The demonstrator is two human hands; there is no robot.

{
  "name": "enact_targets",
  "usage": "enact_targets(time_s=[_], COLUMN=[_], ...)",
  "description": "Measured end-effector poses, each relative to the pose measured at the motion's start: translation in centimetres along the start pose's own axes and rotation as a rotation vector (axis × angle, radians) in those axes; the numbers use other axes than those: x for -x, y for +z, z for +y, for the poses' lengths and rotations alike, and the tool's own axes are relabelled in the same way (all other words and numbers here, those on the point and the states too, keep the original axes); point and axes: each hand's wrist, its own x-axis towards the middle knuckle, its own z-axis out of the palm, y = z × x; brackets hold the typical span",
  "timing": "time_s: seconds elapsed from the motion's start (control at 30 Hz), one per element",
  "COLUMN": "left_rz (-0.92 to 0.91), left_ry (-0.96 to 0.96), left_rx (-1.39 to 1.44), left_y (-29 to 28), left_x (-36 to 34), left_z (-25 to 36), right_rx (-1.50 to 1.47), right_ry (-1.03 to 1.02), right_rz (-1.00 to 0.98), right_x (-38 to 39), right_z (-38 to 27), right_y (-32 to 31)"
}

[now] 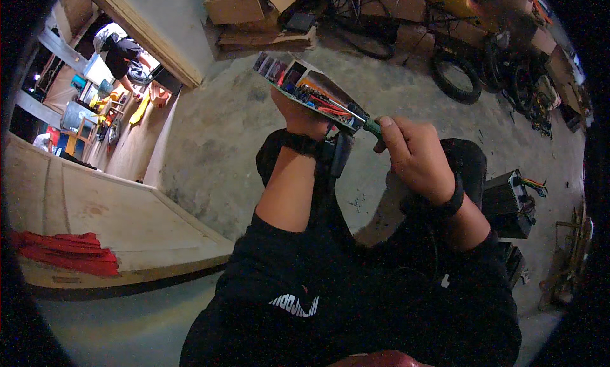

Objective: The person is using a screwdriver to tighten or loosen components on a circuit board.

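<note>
A circuit board (316, 95) crowded with wires and upright components is tilted in front of me. My left hand (297, 115) grips it from below, most of the fingers hidden behind it. My right hand (416, 152) is closed round the green handle of a screwdriver (372, 128). Its metal shaft points left across the board's right end, among the red wires. Whether the tip touches a part there is too small to tell.
A black finned metal box (508, 198) with loose coloured wires stands on the floor at right. Cardboard boxes (235, 10), cables and a tyre (455, 78) lie at the back. A red cloth (67, 252) rests on a wooden surface at left. Beyond the doorway a person (121, 55) bends over.
</note>
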Motion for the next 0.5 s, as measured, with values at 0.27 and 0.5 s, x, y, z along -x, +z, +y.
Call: enact_targets(time_s=[0.27,0.5], left_rz=[0.146,0.123], left_ry=[-0.044,-0.007], left_rx=[-0.019,-0.112], left_y=[1.4,1.5], left_x=[1.4,1.6], left_z=[0.4,0.1], right_rx=[-0.04,-0.118], right_ry=[-0.199,0.126], right_rz=[0.248,-0.039], right_x=[0.2,0.0], right_z=[0.1,-0.7], right_y=[0.7,0.2])
